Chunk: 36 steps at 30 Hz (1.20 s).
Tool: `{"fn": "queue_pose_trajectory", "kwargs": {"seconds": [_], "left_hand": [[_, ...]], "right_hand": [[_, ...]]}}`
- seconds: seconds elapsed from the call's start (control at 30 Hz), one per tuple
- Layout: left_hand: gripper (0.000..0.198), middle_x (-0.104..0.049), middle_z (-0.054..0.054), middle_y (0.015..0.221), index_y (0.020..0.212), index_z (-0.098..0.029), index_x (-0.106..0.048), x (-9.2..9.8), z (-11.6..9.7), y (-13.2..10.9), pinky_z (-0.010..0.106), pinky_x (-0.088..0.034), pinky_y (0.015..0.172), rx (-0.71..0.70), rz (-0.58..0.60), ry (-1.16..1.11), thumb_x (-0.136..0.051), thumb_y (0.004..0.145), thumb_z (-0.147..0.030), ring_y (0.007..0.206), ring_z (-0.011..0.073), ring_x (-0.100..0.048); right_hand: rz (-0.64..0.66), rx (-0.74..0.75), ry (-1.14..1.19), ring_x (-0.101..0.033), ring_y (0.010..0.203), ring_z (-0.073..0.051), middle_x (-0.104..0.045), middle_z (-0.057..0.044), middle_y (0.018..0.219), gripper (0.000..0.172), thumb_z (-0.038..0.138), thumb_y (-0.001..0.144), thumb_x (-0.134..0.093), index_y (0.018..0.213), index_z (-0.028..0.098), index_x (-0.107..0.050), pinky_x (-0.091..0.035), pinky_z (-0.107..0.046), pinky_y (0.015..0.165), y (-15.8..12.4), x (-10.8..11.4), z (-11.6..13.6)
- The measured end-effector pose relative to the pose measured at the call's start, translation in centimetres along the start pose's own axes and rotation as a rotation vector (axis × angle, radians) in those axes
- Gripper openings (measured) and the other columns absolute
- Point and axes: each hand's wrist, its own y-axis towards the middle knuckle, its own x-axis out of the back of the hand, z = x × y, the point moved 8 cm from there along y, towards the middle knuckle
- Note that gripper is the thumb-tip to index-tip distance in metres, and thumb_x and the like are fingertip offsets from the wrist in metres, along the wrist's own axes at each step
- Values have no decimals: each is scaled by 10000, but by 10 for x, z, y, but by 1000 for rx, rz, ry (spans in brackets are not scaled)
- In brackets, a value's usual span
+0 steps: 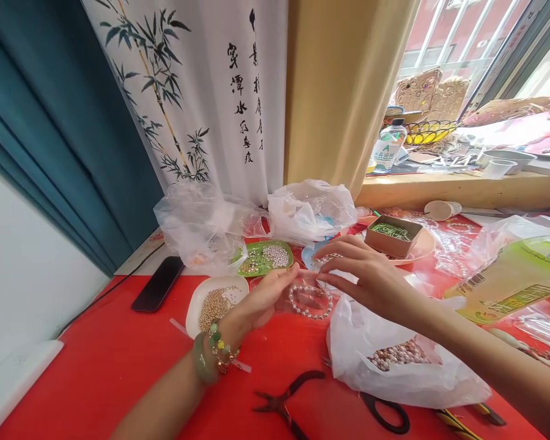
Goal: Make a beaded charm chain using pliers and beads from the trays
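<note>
My left hand (266, 297), with a green bangle and a beaded bracelet on its wrist, is closed, thumb on top and fingers reaching right. What lies in its grip is hidden. My right hand (360, 269) comes in from the right, its thumb and forefinger tips close together at the left fingertips. Anything pinched there is too small to make out. Just below both hands is a pearly bead bracelet (310, 302), with clear plastic around it. A white dish (193, 305) of gold beads sits left, and a green tray (282, 263) with beads behind.
Black-handled pliers (277, 403) and scissors (387, 415) lie in front. A white bag (352, 354) of pinkish beads sits under my right forearm. A tin (396, 247) with green strands, a yellow-green pouch (490, 287), a phone (158, 284) and crumpled bags (197, 226) surround the workspace.
</note>
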Motion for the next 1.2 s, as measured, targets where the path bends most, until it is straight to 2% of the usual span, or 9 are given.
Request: {"fn": "queue_pose_trajectory", "kwargs": {"seconds": [0.1, 0.2, 0.27, 0.37, 0.5, 0.63, 0.93, 1.03, 1.2], "left_hand": [[426, -678, 143, 903, 1060, -125, -603, -2, -2, -1, 334, -479, 654, -3, -9, 32, -481, 822, -456, 727, 229, -659], [416, -674, 136, 918, 1051, -137, -612, -2, -6, -2, 328, -475, 658, -32, -27, 27, -478, 823, -458, 748, 227, -654], [401, -665, 131, 951, 1044, -149, -616, -3, -7, -2, 320, -474, 655, -39, -34, -2, -478, 825, -455, 772, 225, -648], [393, -649, 134, 996, 1021, -141, -626, -4, -9, -3, 287, -470, 641, -43, -50, -25, -513, 806, -450, 833, 221, -629], [349, -652, 113, 983, 987, -139, -645, 6, -16, -4, 245, -468, 614, -98, -147, 88, -617, 740, -384, 831, 191, -609], [197, -684, 65, 837, 818, -149, -703, 20, -25, -7, 201, -454, 616, -194, -275, 202, -676, 676, -283, 735, 130, -594], [195, -670, 51, 638, 599, -127, -695, 20, -33, -12, 202, -448, 526, -187, -294, 375, -617, 692, -281, 577, 112, -560], [156, -640, 24, 555, 659, -120, -701, 20, -35, -11, 202, -457, 518, -193, -289, 355, -650, 669, -267, 509, 95, -545], [224, -659, 13, 588, 832, -137, -695, 22, -38, -11, 204, -473, 544, -233, -288, 289, -706, 625, -222, 532, 100, -579]], "right_hand": [[-58, -177, 83, -546, 910, -206, -629, -65, 974, 157, 281, 837, -512, 883, 192, -633, -432, -360, 773, 2, 7, -14], [-97, -439, 208, -578, 839, -201, -636, -76, 957, 266, 381, 818, -513, 979, 183, -589, -449, -344, 708, -7, 8, -35], [25, -556, 356, -586, 742, -185, -649, -57, 840, 285, 421, 799, -519, 940, 184, -588, -450, -308, 621, -15, -8, -43], [241, -612, 556, -556, 606, -145, -611, -13, 659, 212, 386, 779, -535, 774, 186, -606, -415, -260, 518, -25, -32, -42], [220, -708, 658, -552, 600, -131, -601, -9, 630, 192, 335, 764, -540, 683, 175, -609, -434, -259, 557, -34, -36, -44], [166, -686, 665, -564, 624, -140, -612, -20, 664, 202, 355, 774, -529, 723, 175, -603, -450, -272, 578, -36, -29, -42], [105, -714, 777, -587, 632, -145, -622, -25, 689, 221, 376, 741, -555, 807, 174, -616, -475, -284, 595, -47, -35, -49], [47, -737, 832, -571, 599, -131, -615, -17, 657, 253, 375, 728, -578, 870, 169, -620, -468, -276, 575, -51, -35, -51], [-71, -703, 928, -509, 532, -111, -560, 16, 577, 268, 374, 743, -586, 916, 171, -611, -424, -264, 522, -56, -33, -54]]}}
